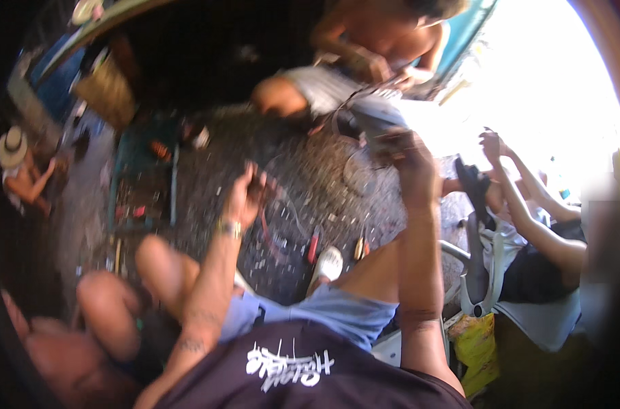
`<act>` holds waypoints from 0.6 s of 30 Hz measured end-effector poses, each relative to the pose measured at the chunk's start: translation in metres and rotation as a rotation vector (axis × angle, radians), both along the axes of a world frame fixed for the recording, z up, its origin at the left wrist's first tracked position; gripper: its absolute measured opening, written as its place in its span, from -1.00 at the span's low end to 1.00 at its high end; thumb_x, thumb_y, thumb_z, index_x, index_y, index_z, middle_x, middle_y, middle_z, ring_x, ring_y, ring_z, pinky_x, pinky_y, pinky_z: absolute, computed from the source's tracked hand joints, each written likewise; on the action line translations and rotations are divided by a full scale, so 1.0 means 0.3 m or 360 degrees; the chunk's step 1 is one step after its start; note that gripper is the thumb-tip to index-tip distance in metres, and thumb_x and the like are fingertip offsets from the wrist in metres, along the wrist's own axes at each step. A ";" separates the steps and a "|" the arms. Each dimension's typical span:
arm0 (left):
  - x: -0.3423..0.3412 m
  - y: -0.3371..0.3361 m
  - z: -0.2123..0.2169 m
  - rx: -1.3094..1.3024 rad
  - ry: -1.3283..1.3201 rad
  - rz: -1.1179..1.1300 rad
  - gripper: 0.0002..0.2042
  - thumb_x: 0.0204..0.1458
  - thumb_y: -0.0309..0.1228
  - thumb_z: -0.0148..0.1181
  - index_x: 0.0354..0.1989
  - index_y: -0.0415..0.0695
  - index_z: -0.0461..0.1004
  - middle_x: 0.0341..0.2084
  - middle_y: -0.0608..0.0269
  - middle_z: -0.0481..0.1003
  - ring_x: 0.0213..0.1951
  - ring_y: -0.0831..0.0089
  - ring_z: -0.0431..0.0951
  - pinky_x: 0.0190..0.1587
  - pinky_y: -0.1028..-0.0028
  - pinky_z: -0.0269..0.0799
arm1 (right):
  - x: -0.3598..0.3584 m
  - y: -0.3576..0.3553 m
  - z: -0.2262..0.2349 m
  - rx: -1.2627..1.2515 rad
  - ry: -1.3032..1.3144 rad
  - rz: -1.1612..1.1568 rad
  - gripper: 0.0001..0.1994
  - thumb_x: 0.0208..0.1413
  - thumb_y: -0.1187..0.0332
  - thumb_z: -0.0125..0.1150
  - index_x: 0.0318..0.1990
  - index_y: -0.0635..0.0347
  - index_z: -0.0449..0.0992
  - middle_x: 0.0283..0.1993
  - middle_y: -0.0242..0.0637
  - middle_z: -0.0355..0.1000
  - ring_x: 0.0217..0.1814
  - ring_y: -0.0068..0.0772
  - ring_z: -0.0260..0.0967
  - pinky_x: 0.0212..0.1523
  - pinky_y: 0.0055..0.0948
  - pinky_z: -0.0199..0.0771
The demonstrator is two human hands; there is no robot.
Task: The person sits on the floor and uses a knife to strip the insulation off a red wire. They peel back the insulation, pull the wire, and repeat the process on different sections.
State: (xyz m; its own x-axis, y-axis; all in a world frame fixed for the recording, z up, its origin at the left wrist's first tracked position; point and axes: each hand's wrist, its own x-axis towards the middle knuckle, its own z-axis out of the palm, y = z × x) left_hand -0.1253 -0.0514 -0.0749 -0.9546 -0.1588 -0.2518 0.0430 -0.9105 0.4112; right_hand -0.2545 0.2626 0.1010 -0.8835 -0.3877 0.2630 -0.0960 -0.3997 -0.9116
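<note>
Head view: the left hand (243, 198) closes on a thin red wire (264, 223) dangling above the littered floor (214, 160); the raised right hand (415, 163) blurs, its grip impossible to tell.

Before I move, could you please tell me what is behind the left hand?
Behind the left hand lies the dark, scrap-strewn floor, visible around its edges; a thin red strand curves down to the hand's right. Whatever the hand itself covers cannot be seen.
</note>
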 end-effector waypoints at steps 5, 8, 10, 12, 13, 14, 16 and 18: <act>-0.017 -0.064 0.245 -0.0049 0.0556 -0.0077 -0.84 0.35 -0.30 0.06 -0.11 -0.05 0.55 -0.30 0.19 0.59 0.04 0.10 0.60 0.26 -0.07 0.45 | 0.000 0.185 -0.122 0.1074 0.0037 -0.0747 -0.63 0.34 0.27 0.14 0.17 0.35 0.42 0.07 -0.09 0.50 0.18 -0.15 0.44 0.15 -0.21 0.43; -0.062 -0.041 0.306 -0.0039 0.0638 -0.0109 -0.82 0.36 -0.33 0.04 -0.11 -0.10 0.57 -0.25 0.10 0.62 0.06 0.06 0.60 0.26 -0.05 0.46 | 0.125 0.046 -0.146 0.1617 0.1013 -0.1124 -0.48 0.12 0.44 0.36 0.26 0.21 0.39 0.26 0.03 0.38 0.32 0.05 0.33 0.36 -0.07 0.28; -0.093 -0.010 0.327 -0.0066 0.0650 -0.0177 -0.81 0.36 -0.34 0.03 -0.11 -0.11 0.56 -0.24 0.07 0.62 0.06 0.05 0.60 0.25 -0.05 0.47 | 0.230 -0.112 -0.158 0.1410 0.1335 -0.0585 -0.42 0.08 0.47 0.37 0.29 0.18 0.37 0.35 -0.04 0.32 0.46 0.09 0.17 0.44 -0.06 0.17; -0.127 0.008 0.341 -0.0116 0.0613 -0.0164 -0.79 0.38 -0.31 0.01 -0.09 -0.15 0.52 -0.24 0.06 0.62 0.05 0.07 0.60 0.22 -0.02 0.50 | 0.279 -0.289 -0.174 0.1382 0.1554 -0.0265 -0.43 0.16 0.31 0.32 0.32 0.20 0.34 0.34 0.01 0.31 0.53 0.12 0.03 0.47 0.07 0.07; -0.141 0.007 0.343 -0.0170 0.0550 -0.0102 -0.79 0.38 -0.30 0.00 -0.08 -0.16 0.50 -0.30 0.10 0.60 -0.02 0.10 0.62 0.18 0.02 0.52 | 0.289 -0.357 -0.180 0.1405 0.1431 -0.0180 -0.45 0.21 0.34 0.27 0.34 0.21 0.29 0.33 0.05 0.31 0.42 0.18 0.18 0.39 0.00 0.18; -0.155 0.001 0.343 -0.0228 0.0488 -0.0026 -0.78 0.39 -0.28 0.00 -0.08 -0.16 0.48 -0.36 0.14 0.59 -0.08 0.14 0.64 0.15 0.05 0.54 | 0.286 -0.406 -0.186 0.1186 0.1090 -0.0139 -0.59 0.26 0.29 0.21 0.20 0.26 0.41 0.05 0.16 0.48 0.16 0.20 0.42 0.17 -0.01 0.39; -0.191 -0.027 0.333 -0.0236 0.0198 0.0156 -0.72 0.44 -0.20 -0.11 -0.22 -0.13 0.40 -0.65 0.43 0.18 -0.63 0.52 0.16 -0.41 0.43 0.33 | 0.288 -0.450 -0.206 0.1445 0.0844 -0.0121 -0.73 0.33 0.22 0.12 -0.09 0.29 0.49 -0.23 0.17 0.54 -0.12 0.24 0.53 -0.07 0.03 0.52; -0.220 -0.082 0.308 -0.0418 -0.0027 0.0195 -0.69 0.44 -0.18 -0.13 -0.30 -0.11 0.36 -0.71 0.46 0.13 -0.71 0.57 0.02 -0.59 0.48 0.06 | 0.304 -0.481 -0.243 0.1482 0.0747 -0.0099 -0.73 0.36 0.21 0.08 -0.22 0.29 0.47 -0.39 0.15 0.51 -0.30 0.25 0.51 -0.28 0.04 0.49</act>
State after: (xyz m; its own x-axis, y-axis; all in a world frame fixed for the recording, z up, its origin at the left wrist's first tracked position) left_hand -0.1912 -0.0762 0.0176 -0.9202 -0.3349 -0.2028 0.1373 -0.7610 0.6341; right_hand -0.1632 0.1182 0.0282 -0.7953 -0.5703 0.2056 -0.5164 0.4596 -0.7225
